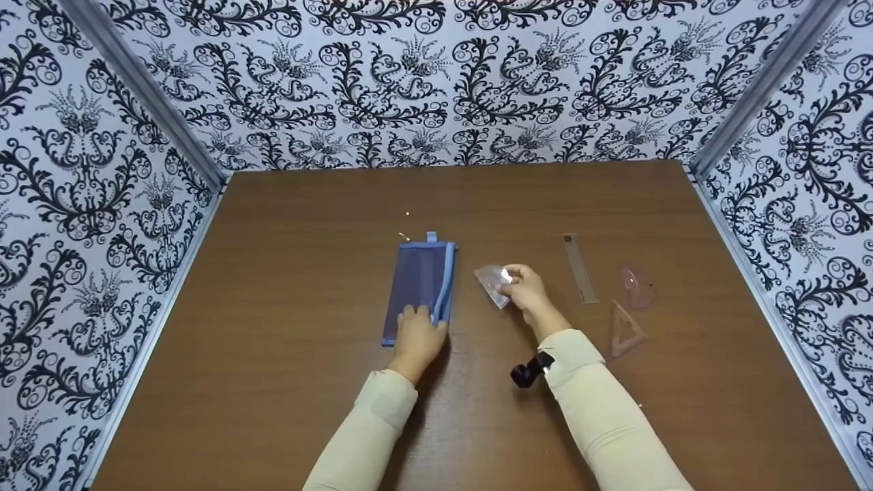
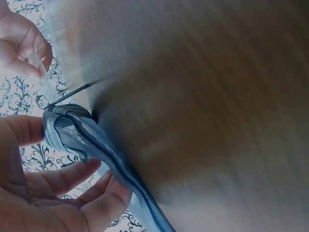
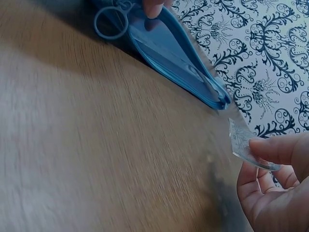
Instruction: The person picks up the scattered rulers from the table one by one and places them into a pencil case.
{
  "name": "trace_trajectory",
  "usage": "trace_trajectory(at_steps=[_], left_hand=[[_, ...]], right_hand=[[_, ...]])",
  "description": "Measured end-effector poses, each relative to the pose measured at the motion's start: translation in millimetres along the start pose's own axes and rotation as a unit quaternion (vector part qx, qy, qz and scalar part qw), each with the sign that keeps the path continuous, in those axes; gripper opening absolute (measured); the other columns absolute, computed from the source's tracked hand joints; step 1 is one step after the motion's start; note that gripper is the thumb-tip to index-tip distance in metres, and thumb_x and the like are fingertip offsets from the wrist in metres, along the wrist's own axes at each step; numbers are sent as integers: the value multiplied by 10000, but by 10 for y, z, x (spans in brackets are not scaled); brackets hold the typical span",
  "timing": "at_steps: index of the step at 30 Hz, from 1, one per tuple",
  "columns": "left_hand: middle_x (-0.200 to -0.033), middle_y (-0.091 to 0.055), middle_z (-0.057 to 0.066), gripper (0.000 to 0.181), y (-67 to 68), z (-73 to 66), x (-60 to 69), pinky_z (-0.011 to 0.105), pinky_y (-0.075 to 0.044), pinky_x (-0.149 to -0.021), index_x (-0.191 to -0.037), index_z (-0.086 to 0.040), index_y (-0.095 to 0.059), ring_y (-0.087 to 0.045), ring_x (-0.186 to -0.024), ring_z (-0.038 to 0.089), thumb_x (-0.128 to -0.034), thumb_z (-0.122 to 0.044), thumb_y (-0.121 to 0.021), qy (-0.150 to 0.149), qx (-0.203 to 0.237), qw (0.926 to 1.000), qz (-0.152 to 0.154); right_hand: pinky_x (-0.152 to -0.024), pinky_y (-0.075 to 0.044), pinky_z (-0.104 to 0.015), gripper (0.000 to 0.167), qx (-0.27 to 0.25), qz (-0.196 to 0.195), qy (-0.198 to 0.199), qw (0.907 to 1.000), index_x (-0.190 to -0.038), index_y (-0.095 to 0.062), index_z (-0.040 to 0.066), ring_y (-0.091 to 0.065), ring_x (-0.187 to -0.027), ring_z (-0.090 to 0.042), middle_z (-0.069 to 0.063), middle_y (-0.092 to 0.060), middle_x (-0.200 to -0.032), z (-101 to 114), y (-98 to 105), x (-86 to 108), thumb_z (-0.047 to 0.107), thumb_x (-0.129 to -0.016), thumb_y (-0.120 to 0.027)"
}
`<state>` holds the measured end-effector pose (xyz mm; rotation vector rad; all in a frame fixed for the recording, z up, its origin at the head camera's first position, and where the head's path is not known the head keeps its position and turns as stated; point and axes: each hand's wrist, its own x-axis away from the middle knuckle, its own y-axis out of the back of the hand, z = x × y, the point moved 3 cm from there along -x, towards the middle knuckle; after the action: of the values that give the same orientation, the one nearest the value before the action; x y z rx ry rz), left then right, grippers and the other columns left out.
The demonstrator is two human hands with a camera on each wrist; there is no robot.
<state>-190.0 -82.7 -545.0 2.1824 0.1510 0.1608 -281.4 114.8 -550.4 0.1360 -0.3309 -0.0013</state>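
A blue mesh zipper pouch (image 1: 419, 279) lies on the table, slightly left of centre. My left hand (image 1: 419, 335) grips its near end, thumb on one side and fingers on the other in the left wrist view. In the right wrist view the pouch's zipped side (image 3: 178, 63) gapes apart, and a ring pull (image 3: 111, 23) hangs by the left fingers. Just right of the pouch, my right hand (image 1: 526, 290) pinches a clear protractor (image 3: 244, 145) between thumb and fingers, held above the table. Part of the protractor is hidden behind the thumb.
To the right of my right hand lie a clear ruler (image 1: 580, 269), a pink protractor (image 1: 638, 286) and a pinkish set square (image 1: 624, 332). Small bits (image 1: 404, 237) sit by the pouch's far end. Patterned walls (image 1: 436, 82) border the brown table (image 1: 286, 273).
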Motion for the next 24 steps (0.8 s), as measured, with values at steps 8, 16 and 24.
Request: trace_trajectory(at_steps=[8, 16, 24], left_hand=[[-1118, -542, 234, 407, 5, 7, -9, 469, -442, -914, -1130, 65, -614, -506, -1048, 391, -866, -244, -634, -11, 20, 10000, -37], [-1101, -547, 237, 400, 3, -1, -8, 470, -451, -899, -1112, 68, -619, -513, -1034, 391, -856, -239, -632, -23, 37, 10000, -73], [-1102, -547, 234, 416, 10, 1, -6, 461, -460, -898, -1142, 71, -612, -514, -1032, 384, -855, -230, -623, -29, 22, 9999, -102]], right_hand=[[-691, -465, -180, 449, 58, 59, 26, 10000, -1248, -511, -75, -534, -911, -185, -192, -556, -1135, -5, -94, 25, -122, -812, -606], [-750, -450, -201, 442, 402, 135, 123, 9990, -1235, -546, -77, -506, -1046, -244, -221, -547, -1233, -39, -191, 27, -119, -799, -605], [-682, -463, -182, 447, 312, 296, 166, 9989, -1225, -555, -98, -532, -888, -177, -191, -579, -1123, -51, -312, 37, -150, -783, -594]])
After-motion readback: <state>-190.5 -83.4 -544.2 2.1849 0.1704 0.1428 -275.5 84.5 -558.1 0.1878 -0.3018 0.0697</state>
